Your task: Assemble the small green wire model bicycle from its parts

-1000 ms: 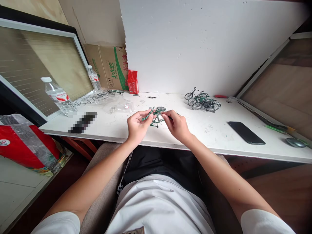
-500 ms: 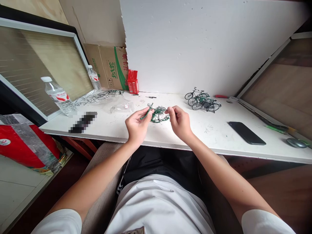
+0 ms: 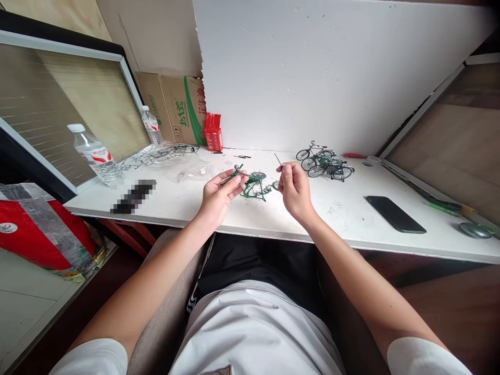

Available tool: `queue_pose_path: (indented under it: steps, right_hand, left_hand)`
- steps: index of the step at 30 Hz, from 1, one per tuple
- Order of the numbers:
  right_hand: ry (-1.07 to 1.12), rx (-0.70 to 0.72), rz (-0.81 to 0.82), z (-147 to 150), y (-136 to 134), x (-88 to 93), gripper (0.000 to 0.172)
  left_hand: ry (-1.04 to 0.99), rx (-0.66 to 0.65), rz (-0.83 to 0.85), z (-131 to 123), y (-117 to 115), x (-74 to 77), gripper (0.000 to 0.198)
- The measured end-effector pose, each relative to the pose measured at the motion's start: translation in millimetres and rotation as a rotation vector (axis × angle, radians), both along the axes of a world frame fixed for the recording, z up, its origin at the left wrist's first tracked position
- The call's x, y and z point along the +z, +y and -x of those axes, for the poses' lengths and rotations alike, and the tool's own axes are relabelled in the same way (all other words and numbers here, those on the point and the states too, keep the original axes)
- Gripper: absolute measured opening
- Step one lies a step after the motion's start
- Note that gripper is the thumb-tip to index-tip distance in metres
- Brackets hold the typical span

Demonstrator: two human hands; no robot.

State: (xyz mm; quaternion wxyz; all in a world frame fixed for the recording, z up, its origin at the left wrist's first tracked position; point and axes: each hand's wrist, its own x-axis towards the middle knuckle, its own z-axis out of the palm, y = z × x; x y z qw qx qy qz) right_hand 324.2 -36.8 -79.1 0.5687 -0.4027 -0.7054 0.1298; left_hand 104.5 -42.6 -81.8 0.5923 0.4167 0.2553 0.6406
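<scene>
My left hand [image 3: 219,195] pinches a thin green model bicycle part [image 3: 236,171] between thumb and fingers, lifted just over the white table. Beside its fingertips lie other green bicycle parts [image 3: 253,195] and a small spoked wheel [image 3: 258,175]; I cannot tell whether the held part is joined to them. My right hand [image 3: 295,190] is closed on a thin dark rod [image 3: 277,159] that points up and to the left. Another small wheel [image 3: 275,185] shows partly behind the right hand's fingers.
Small model bicycles [image 3: 326,164] stand behind my right hand. A black phone [image 3: 395,213] lies to the right. At the left are water bottles [image 3: 96,156], clear plastic bags [image 3: 191,169] and dark part frames [image 3: 167,153]. A red box [image 3: 213,133] stands against the wall.
My right hand has moved right, away from the green parts, and the thin rod now shows above its fingers. My left hand's fingers have spread a little, still holding the green part.
</scene>
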Motion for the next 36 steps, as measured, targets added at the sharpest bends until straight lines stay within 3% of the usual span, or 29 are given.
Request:
queue_pose_path:
  steps: [8, 18, 36]
  right_hand:
    - [0.162, 0.006, 0.012, 12.8, -11.8, 5.1, 0.042]
    - [-0.094, -0.034, -0.202, 18.2, -29.8, 9.1, 0.03]
    - [-0.144, -0.058, -0.389, 20.6, -26.2, 3.2, 0.016]
  left_hand:
    - [0.01, -0.023, -0.012, -5.0, -6.3, -0.8, 0.042]
    - [0.011, 0.015, 0.002, -6.5, -9.4, 0.9, 0.049]
    - [0.062, 0.097, -0.046, -8.9, -13.2, 1.9, 0.049]
